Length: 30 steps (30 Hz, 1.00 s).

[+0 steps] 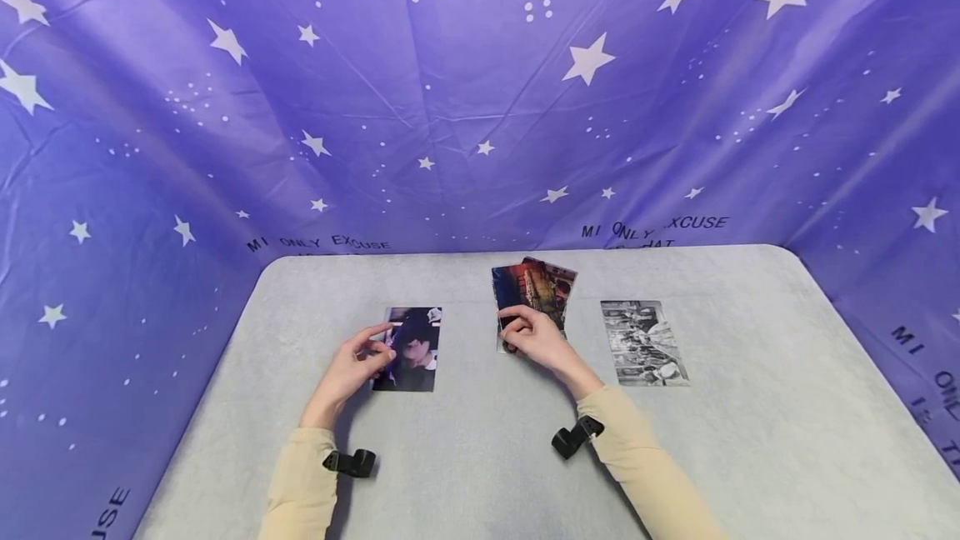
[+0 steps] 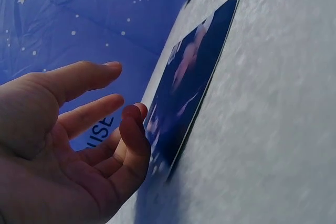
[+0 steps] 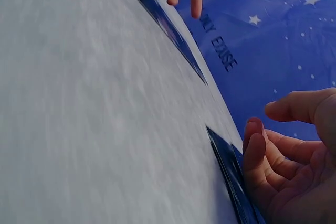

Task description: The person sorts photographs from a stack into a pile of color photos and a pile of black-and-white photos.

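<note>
On the left of the table lies a purple-toned photo print (image 1: 422,373) showing a dark-haired figure. My left hand (image 1: 352,367) is at its left edge, fingers loosely bent and thumb apart, holding nothing. In the left wrist view the same print (image 2: 191,85) lies just beyond the fingertips. A fanned pile of dark, warm-coloured prints (image 1: 534,286) sits at centre back. Over its lower part is my right hand (image 1: 538,342), covering some of it. The right wrist view shows that hand (image 3: 294,166) with relaxed, bent fingers and nothing gripped, right beside the pile (image 3: 228,171).
A black-and-white print (image 1: 645,344) lies to the right of the pile on the pale grey table (image 1: 480,457). A purple star-patterned cloth (image 1: 480,65) hangs behind and at both sides. Black wrist cameras (image 1: 352,463) are strapped over the beige sleeves (image 1: 300,482).
</note>
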### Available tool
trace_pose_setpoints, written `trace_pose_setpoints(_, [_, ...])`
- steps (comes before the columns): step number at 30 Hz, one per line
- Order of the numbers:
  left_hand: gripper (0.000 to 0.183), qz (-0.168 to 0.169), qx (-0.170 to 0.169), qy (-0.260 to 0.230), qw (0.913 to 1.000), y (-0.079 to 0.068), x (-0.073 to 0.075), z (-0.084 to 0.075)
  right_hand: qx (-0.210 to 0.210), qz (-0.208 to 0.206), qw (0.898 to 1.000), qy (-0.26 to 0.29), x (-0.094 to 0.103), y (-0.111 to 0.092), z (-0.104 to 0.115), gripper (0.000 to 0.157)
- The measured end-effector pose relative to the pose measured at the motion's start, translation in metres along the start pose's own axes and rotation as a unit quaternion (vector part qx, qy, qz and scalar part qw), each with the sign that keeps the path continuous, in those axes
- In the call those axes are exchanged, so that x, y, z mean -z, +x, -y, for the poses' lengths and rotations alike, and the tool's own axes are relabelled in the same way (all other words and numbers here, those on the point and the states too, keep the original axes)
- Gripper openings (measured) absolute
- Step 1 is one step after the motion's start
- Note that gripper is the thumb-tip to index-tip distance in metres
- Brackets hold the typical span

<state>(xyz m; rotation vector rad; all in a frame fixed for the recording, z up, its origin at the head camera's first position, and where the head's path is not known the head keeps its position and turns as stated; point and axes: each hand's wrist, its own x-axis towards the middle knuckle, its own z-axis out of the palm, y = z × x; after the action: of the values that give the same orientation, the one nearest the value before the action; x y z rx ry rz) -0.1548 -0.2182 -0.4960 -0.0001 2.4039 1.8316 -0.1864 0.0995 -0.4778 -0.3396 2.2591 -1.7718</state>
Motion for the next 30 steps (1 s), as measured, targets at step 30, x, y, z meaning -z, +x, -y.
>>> trace_pose_setpoints(30, [0.05,0.06,-0.012,-0.118,0.9911,0.018,-0.085,-0.015,-0.029,-0.109,0.993,0.044,0.067,-0.017,-0.038,0.044])
